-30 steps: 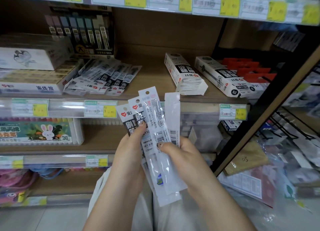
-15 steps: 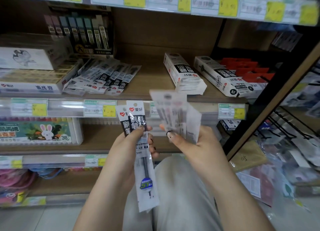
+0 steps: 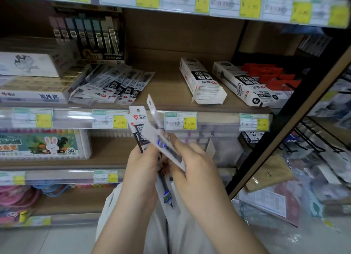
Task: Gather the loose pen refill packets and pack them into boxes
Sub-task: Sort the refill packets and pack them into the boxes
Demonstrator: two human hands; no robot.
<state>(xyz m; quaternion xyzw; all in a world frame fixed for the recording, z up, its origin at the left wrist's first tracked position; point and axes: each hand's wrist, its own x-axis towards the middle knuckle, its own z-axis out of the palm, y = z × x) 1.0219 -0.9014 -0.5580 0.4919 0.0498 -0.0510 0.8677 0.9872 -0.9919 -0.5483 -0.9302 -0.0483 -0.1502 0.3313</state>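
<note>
— What are the hands doing?
— The left hand (image 3: 141, 164) grips upright refill packets (image 3: 137, 124); the right hand (image 3: 191, 158) pinches a tilted packet (image 3: 161, 137) just beside them, though blur hides its fingertips.
— And beyond them?
— A loose pile of packets (image 3: 112, 86) lies on the shelf (image 3: 165, 82) above, with two white boxes (image 3: 202, 81) well apart to its right, the nearer one apparently open-ended.

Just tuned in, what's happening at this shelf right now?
A person is sorting pen refill packets. The left hand grips a few upright packets; the right hand holds another tilted packet. A loose pile and two boxes lie on the shelf. Nothing in hand is boxed yet.
</note>
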